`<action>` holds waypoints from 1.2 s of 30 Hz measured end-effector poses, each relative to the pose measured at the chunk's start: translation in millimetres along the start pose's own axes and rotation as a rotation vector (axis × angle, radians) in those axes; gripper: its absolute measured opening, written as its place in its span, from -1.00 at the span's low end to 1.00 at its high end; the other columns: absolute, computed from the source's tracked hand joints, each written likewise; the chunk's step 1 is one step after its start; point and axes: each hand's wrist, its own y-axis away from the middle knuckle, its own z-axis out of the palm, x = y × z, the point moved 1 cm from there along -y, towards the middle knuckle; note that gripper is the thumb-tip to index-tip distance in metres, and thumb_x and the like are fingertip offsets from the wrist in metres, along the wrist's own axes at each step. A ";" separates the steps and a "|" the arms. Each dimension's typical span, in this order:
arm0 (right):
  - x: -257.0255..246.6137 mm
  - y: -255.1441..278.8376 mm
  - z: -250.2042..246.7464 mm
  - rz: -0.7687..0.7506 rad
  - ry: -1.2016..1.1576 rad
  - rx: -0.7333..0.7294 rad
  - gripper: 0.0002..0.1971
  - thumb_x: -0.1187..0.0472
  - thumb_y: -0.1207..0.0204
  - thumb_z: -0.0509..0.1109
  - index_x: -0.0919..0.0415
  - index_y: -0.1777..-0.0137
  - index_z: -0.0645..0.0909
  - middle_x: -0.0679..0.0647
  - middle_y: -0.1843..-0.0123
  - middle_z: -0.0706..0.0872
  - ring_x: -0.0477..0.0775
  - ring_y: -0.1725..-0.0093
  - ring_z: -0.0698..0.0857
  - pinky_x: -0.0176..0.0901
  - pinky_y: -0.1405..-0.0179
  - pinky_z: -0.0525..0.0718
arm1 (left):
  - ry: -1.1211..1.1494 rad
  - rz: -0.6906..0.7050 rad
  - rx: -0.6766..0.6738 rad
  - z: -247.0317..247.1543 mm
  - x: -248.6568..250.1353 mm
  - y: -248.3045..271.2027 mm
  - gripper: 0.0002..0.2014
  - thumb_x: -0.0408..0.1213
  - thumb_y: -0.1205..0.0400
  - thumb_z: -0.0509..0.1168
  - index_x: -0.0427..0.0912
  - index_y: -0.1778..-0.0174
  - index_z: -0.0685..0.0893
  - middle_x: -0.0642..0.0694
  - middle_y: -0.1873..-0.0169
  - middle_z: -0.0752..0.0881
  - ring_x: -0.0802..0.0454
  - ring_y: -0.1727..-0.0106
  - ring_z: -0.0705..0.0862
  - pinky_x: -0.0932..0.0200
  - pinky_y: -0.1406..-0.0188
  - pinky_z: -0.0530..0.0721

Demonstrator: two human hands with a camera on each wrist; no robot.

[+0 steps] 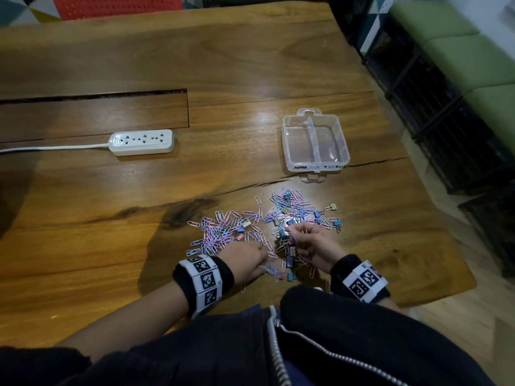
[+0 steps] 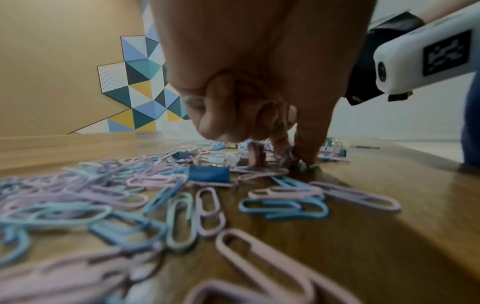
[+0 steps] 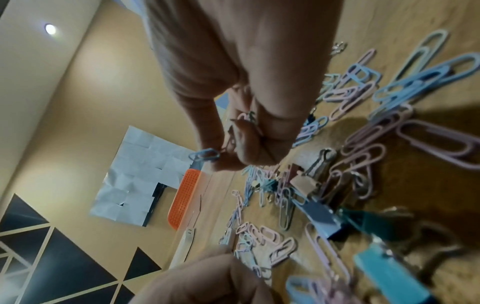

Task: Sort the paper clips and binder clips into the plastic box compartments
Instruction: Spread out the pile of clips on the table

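A loose pile of pastel paper clips (image 1: 217, 235) mixed with small binder clips (image 1: 337, 224) lies on the wooden table near its front edge. The clear two-compartment plastic box (image 1: 287, 140) stands beyond the pile, with nothing in it. My left hand (image 1: 263, 267) is low at the pile's near edge with its fingers curled round paper clips, and its fingertips (image 2: 309, 156) touch the table. My right hand (image 1: 292, 235) hovers over the pile's middle and pinches a bunch of paper clips; a blue clip (image 3: 203, 155) sticks out of its fingers. A blue binder clip (image 2: 209, 173) lies just before the left hand.
A white power strip (image 1: 142, 142) with its cord lies at the left. The table's right edge (image 1: 418, 190) is close to the box, with black crates (image 1: 446, 121) beyond it. A red chair (image 1: 117, 6) stands behind the table.
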 end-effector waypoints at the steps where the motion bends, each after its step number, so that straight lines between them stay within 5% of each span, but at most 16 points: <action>1: 0.8 -1.3 -0.2 0.016 -0.009 -0.004 -0.85 0.41 -0.55 0.19 0.28 0.13 0.59 0.04 0.22 0.60 -0.11 0.36 0.48 -0.45 0.61 0.45 | 0.033 -0.019 -0.012 0.3 -1.6 -2.2 -0.67 -0.02 -0.68 0.08 -0.18 -0.18 0.53 -0.12 -0.12 0.57 -0.06 -0.10 0.61 0.08 -0.03 0.60; 4: 3.5 -4.6 -1.0 0.087 -0.067 -0.039 -0.79 0.38 -0.58 0.12 0.27 0.01 0.60 0.04 0.30 0.54 -0.08 0.40 0.42 -0.38 0.55 0.39 | 0.319 -0.088 -0.015 -0.8 -10.1 -7.9 -0.74 -0.02 -0.69 0.07 -0.13 0.04 0.53 -0.06 0.08 0.54 0.01 0.06 0.54 0.13 -0.03 0.56; 9: 5.9 -4.8 3.0 0.178 -0.049 -0.145 -0.73 0.08 -0.56 0.17 0.16 0.30 0.54 -0.02 0.43 0.58 -0.14 0.54 0.52 -0.40 0.59 0.47 | 1.264 -0.236 0.007 -11.9 -29.1 -7.2 -0.80 -0.24 -0.63 0.13 -0.08 0.34 0.40 0.03 0.40 0.45 0.15 0.45 0.40 0.41 0.55 0.39; 12: 3.1 -3.9 11.9 0.139 0.165 -0.109 -0.76 0.14 -0.59 0.21 0.14 0.31 0.51 0.00 0.35 0.61 -0.15 0.49 0.52 -0.42 0.56 0.47 | 1.795 -0.176 0.029 -15.6 -38.7 -2.1 -0.93 -0.29 -0.36 0.10 -0.20 0.39 0.43 0.01 0.57 0.51 0.19 0.68 0.35 0.49 0.78 0.28; 14: 3.6 -5.2 18.9 0.026 0.442 -0.038 -0.78 0.21 -0.60 0.21 0.15 0.30 0.50 -0.03 0.30 0.59 -0.10 0.35 0.55 -0.35 0.41 0.45 | 1.950 -0.152 0.044 -16.9 -42.4 0.9 -0.90 -0.32 -0.38 0.07 -0.24 0.40 0.44 -0.02 0.60 0.53 0.18 0.73 0.34 0.51 0.82 0.27; 17: 9.5 -10.0 29.8 -0.196 0.985 0.079 -0.86 0.16 -0.63 0.15 0.16 0.10 0.49 -0.05 0.17 0.57 -0.01 0.10 0.54 -0.27 0.18 0.44 | 1.846 -0.290 0.055 -19.3 -46.8 5.2 -0.68 -0.20 -0.67 0.00 -0.19 0.36 0.49 0.02 0.61 0.53 0.21 0.75 0.34 0.48 0.85 0.24; 21: 18.0 -16.8 42.3 -0.343 1.436 0.036 -0.62 -0.08 -0.49 0.28 0.14 -0.19 0.45 0.05 -0.11 0.58 0.02 -0.07 0.56 -0.18 -0.05 0.52 | 1.314 -0.488 0.097 -20.8 -57.3 12.3 -0.67 -0.17 -0.73 -0.03 -0.08 0.32 0.48 0.04 0.49 0.48 0.22 0.61 0.36 0.34 0.63 0.29; 25: 20.5 -26.2 47.2 -0.377 1.456 -0.054 -0.58 -0.02 -0.45 0.35 0.13 -0.23 0.41 0.07 -0.17 0.59 0.07 -0.13 0.57 -0.10 -0.13 0.57 | 0.786 -0.590 0.199 -20.2 -69.7 26.5 -0.72 -0.13 -0.74 -0.08 -0.10 0.08 0.50 -0.11 0.06 0.60 0.00 0.09 0.54 0.19 0.06 0.43; 27: 24.1 -28.0 47.9 -0.400 1.479 -0.076 -0.67 0.03 -0.50 0.30 0.14 -0.20 0.44 0.08 -0.15 0.61 0.07 -0.11 0.59 -0.09 -0.12 0.61 | 0.575 -0.661 0.171 -15.1 -78.1 32.1 -0.67 0.01 -0.71 -0.03 -0.16 -0.05 0.49 -0.05 0.18 0.58 0.01 0.15 0.55 0.17 0.05 0.48; 29: 28.2 -28.4 47.6 -0.415 1.523 -0.087 -0.75 0.04 -0.56 0.23 0.16 -0.12 0.48 0.08 -0.09 0.62 0.08 -0.08 0.59 -0.09 -0.11 0.62 | 0.472 -0.708 0.101 -7.2 -84.2 35.9 -0.65 0.14 -0.62 0.10 -0.12 0.03 0.44 0.04 0.33 0.50 0.09 0.30 0.48 0.15 0.12 0.57; 33: 31.0 -28.5 47.0 -0.390 1.520 -0.110 -0.82 0.07 -0.59 0.18 0.16 -0.01 0.49 0.06 -0.02 0.60 0.04 -0.02 0.57 -0.16 -0.04 0.59 | 0.309 -0.720 0.034 3.6 -81.5 39.7 -0.32 0.36 -0.40 0.24 -0.12 -0.20 0.39 -0.06 0.00 0.64 0.01 0.06 0.65 0.17 0.14 0.68; 36: 24.8 -27.7 42.7 -0.265 1.285 -0.163 -0.80 0.14 -0.59 0.21 -0.02 0.29 0.37 -0.08 0.22 0.51 -0.06 0.20 0.52 -0.36 0.23 0.46 | 0.312 -0.693 0.057 7.9 -72.6 37.7 -0.18 0.35 -0.39 0.27 -0.12 -0.39 0.24 -0.12 -0.10 0.66 -0.02 0.04 0.68 0.17 0.17 0.70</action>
